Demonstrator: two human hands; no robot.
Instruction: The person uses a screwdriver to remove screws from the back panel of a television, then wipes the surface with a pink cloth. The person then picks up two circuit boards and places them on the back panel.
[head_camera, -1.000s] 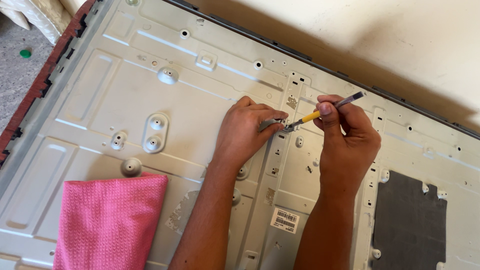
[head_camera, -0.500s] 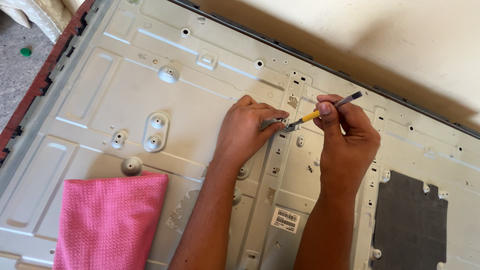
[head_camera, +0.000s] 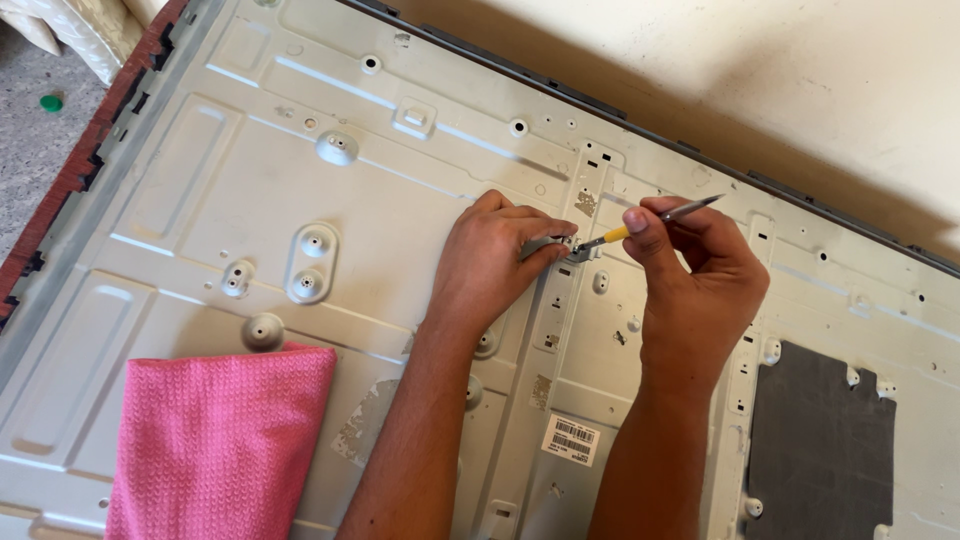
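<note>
Nothing has shifted: left hand pinches a small grey metal clip, right hand grips a thin yellow-banded screwdriver; its tip could slip and gouge the large pale metal back panel.

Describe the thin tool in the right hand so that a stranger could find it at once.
Start from the large grey metal back panel that fills the view, and go to the two hands near its upper middle. The right hand pinches a slim pen-like tool pointing toward the left hand. Its yellow band behind a grey shaft sets it apart; nothing else near the hands is yellow.
</note>
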